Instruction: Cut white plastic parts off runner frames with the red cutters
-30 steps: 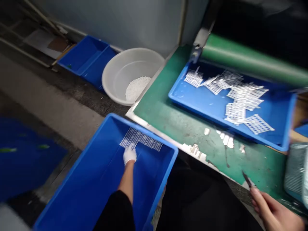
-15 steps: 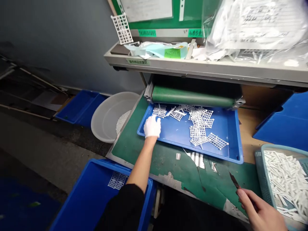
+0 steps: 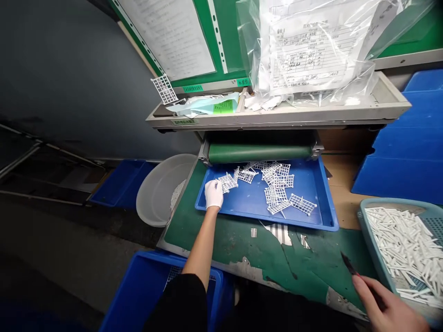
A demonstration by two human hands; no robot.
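My left hand (image 3: 213,193), in a white glove, is closed at the left end of the blue tray (image 3: 242,213). Its fingers pinch the edge of a white plastic grid (image 3: 228,183), which is tilted. More white grids (image 3: 276,196) lie in an overlapping heap across the tray's middle and back. Over the front right of the green worktop (image 3: 238,240), my bare right hand (image 3: 387,302) grips a knife (image 3: 349,264) with a dark blade and some red at the handle. The blade points up and away from me, touching nothing.
A green conveyor roller (image 3: 259,153) runs behind the tray under a shelf (image 3: 277,121) with papers and plastic bags. At right stands a basket (image 3: 375,244) of white sticks. A round white tub (image 3: 148,198) and a blue bin (image 3: 138,276) stand at left, below the worktop.
My left hand has closed on the leftmost grid, which has shifted and tilted. The right hand still holds the knife. My view has turned upward and to the right.
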